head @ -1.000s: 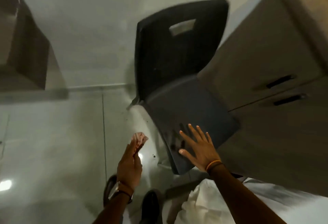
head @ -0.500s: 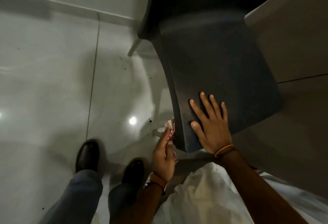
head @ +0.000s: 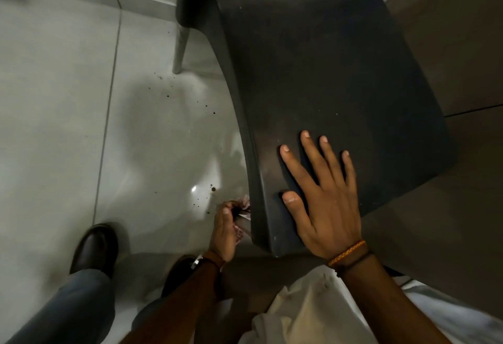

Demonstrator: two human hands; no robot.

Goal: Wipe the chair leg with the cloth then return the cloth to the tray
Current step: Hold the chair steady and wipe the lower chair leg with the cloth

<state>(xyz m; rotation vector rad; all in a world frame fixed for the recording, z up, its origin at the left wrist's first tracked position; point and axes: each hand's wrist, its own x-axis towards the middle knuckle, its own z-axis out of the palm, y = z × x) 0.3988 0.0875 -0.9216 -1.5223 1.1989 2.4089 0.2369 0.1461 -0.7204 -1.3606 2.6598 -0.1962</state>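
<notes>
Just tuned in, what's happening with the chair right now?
The person leans over a dark chair. The right hand lies flat, fingers spread, on the seat near its front corner. The left hand holds a pinkish cloth bunched against the front chair leg just below the seat edge. No tray is in view.

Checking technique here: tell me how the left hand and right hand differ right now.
The left hand is curled shut around the pinkish cloth low at the grey chair leg; the right hand lies flat and open, fingers spread, on the dark plastic chair seat. The left wrist carries a watch, the right an orange braided band. Both touch the chair.
</notes>
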